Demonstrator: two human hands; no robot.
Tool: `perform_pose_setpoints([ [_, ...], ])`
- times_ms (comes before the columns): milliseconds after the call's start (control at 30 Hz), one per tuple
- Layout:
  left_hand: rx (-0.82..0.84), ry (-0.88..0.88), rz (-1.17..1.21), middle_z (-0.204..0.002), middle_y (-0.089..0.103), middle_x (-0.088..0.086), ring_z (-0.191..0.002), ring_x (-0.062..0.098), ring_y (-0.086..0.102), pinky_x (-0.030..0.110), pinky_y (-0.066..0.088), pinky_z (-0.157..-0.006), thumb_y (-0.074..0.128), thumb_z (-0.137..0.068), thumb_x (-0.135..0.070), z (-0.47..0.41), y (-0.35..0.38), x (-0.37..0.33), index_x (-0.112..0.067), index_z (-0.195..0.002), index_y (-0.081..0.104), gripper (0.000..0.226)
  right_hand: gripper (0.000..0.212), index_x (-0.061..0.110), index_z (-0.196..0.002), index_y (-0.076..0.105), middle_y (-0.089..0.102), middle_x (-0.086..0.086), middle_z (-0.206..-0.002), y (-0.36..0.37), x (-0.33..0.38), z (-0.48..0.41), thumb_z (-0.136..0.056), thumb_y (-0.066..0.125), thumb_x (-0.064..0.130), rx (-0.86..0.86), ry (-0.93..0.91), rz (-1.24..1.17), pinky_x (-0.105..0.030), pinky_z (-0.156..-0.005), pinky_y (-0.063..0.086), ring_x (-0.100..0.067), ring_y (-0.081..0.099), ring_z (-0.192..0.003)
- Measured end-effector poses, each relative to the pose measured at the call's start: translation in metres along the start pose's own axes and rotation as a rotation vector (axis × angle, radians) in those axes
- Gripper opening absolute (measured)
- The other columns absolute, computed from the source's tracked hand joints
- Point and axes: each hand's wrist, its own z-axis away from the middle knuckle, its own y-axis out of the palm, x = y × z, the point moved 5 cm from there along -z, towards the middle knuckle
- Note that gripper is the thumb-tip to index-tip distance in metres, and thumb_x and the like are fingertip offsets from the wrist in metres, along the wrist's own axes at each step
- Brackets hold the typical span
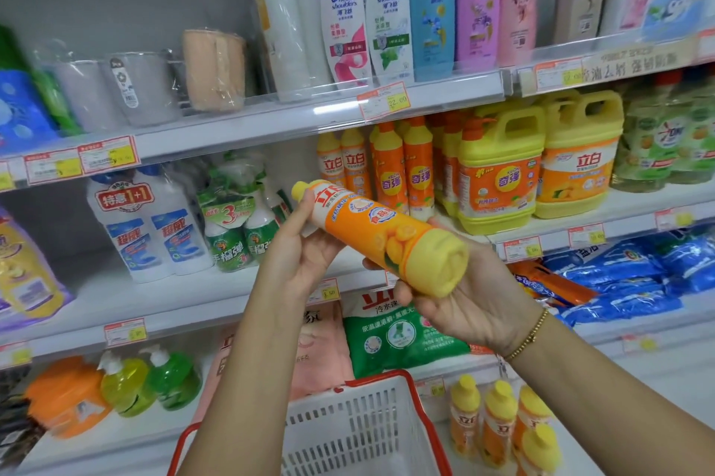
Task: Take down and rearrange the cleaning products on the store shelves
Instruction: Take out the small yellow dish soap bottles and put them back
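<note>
2-handed hold, above a white basket point(387, 433) with a red rim at 6 o'clock. Left hand point(305, 247) at 9 o'clock of the orange dish-soap bottle point(371, 228), fingers curled round its neck just under the yellow cap. Right hand point(468, 301) at 4 o'clock, fingers wrapped beneath the yellow base. Bottle slanted in mid-air, cap toward 10 o'clock, base toward 4 o'clock, clear of every shelf.

Looks like a mid-transfer, with either the basket or a shelf row as the likely target. To do it well:

- Keep the right hand under the base as the carrying support, and steer only with the left.
- Tip the cap up to 12 o'clock before setting down, label outward.
- For the lower shelf, aim beside the matching bottles point(499, 421) at 5 o'clock.
- For the middle shelf, aim at the same-brand row point(342, 162) at 12 o'clock, left of the yellow jugs point(499, 170).
- Lower base-first and slowly. Probably easy to topple such slim, close-packed neighbours.
</note>
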Motion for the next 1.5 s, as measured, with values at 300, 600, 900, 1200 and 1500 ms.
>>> perform_pose_setpoints([
  [300, 0.091, 0.213, -0.376, -0.099, 0.073, 0.004, -0.095, 0.019, 0.069, 0.033, 0.059, -0.071, 0.067, -0.073, -0.028, -0.001, 0.028, 0.025, -0.010, -0.108, 0.064, 0.039, 0.046, 0.014, -0.119, 0.060, 0.070, -0.008, -0.109, -0.022, 0.053, 0.046, -0.082, 0.063, 0.041, -0.709, 0.091, 1.031, -0.040, -0.091, 0.053, -0.020, 0.067, -0.098],
  [600, 0.346, 0.163, -0.598, -0.112, 0.065, -0.011, -0.100, 0.007, 0.067, 0.022, 0.055, -0.080, 0.078, -0.073, 0.002, -0.006, 0.085, 0.178, -0.022, -0.119, 0.053, 0.058, 0.040, 0.028, -0.089, 0.063, 0.067, 0.012, -0.079, -0.085, 0.060, 0.135, -0.059, 0.073, 0.053, -1.168, -0.162, 1.651, -0.032, -0.069, 0.052, -0.005, 0.062, -0.072],
  [900, 0.613, -0.197, -1.327, -0.118, 0.064, 0.004, -0.107, 0.012, 0.060, 0.024, 0.047, -0.093, 0.077, -0.079, -0.018, 0.001, 0.002, 0.368, -0.013, -0.117, 0.064, 0.040, 0.046, 0.019, -0.097, 0.057, 0.067, -0.005, -0.090, -0.233, -0.031, 0.262, -0.060, 0.084, 0.018, -1.656, -0.052, 1.268, -0.043, -0.076, 0.052, -0.025, 0.065, -0.084],
  [1200, 0.592, -0.278, -1.380, -0.110, 0.065, -0.004, -0.098, 0.014, 0.064, 0.037, 0.053, -0.085, 0.074, -0.077, -0.014, 0.015, -0.043, 0.415, -0.025, -0.108, 0.066, 0.035, 0.045, 0.024, -0.094, 0.052, 0.063, 0.008, -0.082, -0.301, -0.131, 0.273, -0.065, 0.083, 0.011, -1.590, 0.026, 1.054, -0.022, -0.071, 0.045, -0.019, 0.060, -0.080],
  [1500, 0.594, -0.278, -1.374, -0.106, 0.061, -0.007, -0.098, 0.013, 0.062, 0.038, 0.054, -0.086, 0.072, -0.080, -0.015, 0.015, -0.042, 0.414, -0.027, -0.105, 0.064, 0.029, 0.047, 0.023, -0.099, 0.051, 0.063, 0.000, -0.093, -0.316, -0.172, 0.272, -0.066, 0.082, 0.012, -1.585, 0.069, 0.967, -0.031, -0.075, 0.047, -0.021, 0.059, -0.090],
])
